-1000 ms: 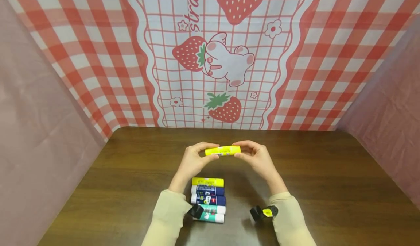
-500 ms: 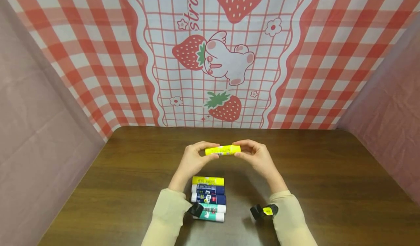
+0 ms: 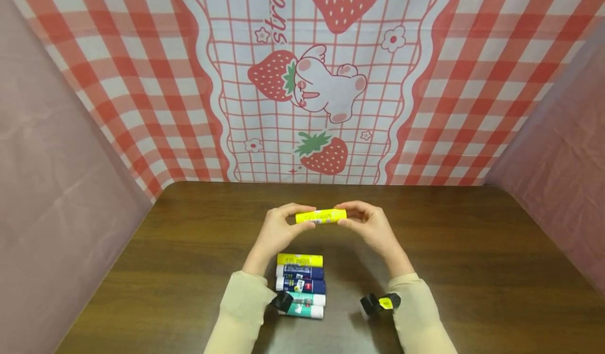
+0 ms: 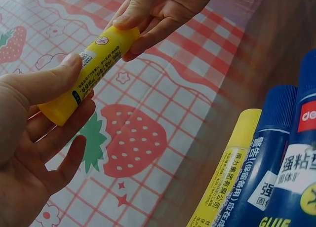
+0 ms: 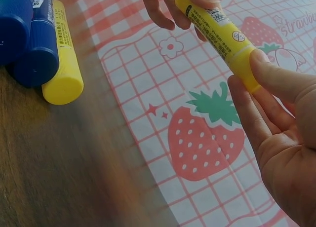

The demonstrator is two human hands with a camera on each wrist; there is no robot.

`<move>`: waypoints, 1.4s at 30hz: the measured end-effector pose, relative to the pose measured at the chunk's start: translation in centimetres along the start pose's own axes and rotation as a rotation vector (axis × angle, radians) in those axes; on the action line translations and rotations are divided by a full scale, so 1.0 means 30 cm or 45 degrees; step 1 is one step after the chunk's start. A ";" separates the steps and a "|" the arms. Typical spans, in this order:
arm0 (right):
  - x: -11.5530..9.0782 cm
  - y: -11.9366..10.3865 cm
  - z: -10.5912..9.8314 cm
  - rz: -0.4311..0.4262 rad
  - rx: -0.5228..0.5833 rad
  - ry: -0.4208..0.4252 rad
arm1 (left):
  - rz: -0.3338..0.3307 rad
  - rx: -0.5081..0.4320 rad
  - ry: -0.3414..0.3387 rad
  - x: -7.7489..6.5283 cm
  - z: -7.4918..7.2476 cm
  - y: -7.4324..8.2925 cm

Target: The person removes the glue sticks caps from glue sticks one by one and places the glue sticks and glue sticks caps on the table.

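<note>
A yellow glue stick (image 3: 321, 216) is held level above the far part of the table, one end in each hand. My left hand (image 3: 280, 229) pinches its left end between thumb and fingers. At the other end, my right hand (image 3: 371, 225) grips it the same way. The left wrist view shows dark print and a barcode on the held glue stick (image 4: 94, 69). Nearer me lies a row of glue sticks side by side: a yellow one (image 3: 300, 261) at the far end, then two navy ones (image 3: 302, 286), then two green-and-white ones (image 3: 309, 311), partly hidden by the left wrist's black strap.
The brown wooden table (image 3: 472, 259) ends at a red-and-white checked cloth (image 3: 454, 107) with strawberry prints, hanging behind it. Pink cloth (image 3: 61, 159) hangs along the left side, and more on the right. A black band (image 3: 378, 305) sits at the right wrist.
</note>
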State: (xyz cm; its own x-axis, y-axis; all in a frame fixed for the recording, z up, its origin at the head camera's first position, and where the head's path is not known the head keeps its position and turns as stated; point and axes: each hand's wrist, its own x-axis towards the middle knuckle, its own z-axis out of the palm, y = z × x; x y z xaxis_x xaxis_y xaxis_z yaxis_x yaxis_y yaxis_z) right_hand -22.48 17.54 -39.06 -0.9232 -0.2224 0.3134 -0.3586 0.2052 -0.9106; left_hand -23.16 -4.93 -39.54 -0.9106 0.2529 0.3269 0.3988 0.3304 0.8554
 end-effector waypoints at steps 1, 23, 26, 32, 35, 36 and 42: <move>-0.001 0.000 0.000 0.003 -0.002 0.001 | 0.001 0.003 -0.002 -0.001 0.000 0.000; -0.004 0.006 -0.020 0.036 -0.001 0.002 | 0.035 0.011 -0.001 0.003 0.022 -0.001; -0.010 -0.015 -0.019 0.027 -0.002 -0.008 | 0.023 0.019 -0.007 0.002 0.027 -0.008; -0.022 -0.069 -0.008 0.017 -0.027 -0.025 | 0.007 0.020 -0.001 -0.004 0.025 -0.007; -0.014 -0.036 -0.009 0.019 -0.010 -0.032 | 0.003 0.023 0.004 -0.006 0.022 -0.007; -0.011 -0.022 -0.010 0.018 -0.004 -0.034 | 0.001 0.028 0.005 -0.007 0.021 -0.008; -0.001 0.024 -0.017 0.006 0.014 -0.033 | 0.007 0.046 0.008 -0.006 0.020 -0.009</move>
State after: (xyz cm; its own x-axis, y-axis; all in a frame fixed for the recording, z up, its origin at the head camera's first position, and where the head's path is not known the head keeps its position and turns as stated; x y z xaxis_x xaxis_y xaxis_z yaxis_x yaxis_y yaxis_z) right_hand -22.78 18.18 -39.59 -0.9208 -0.2465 0.3024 -0.3528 0.1956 -0.9150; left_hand -23.04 -4.54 -40.07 -0.9090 0.2489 0.3344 0.4075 0.3620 0.8384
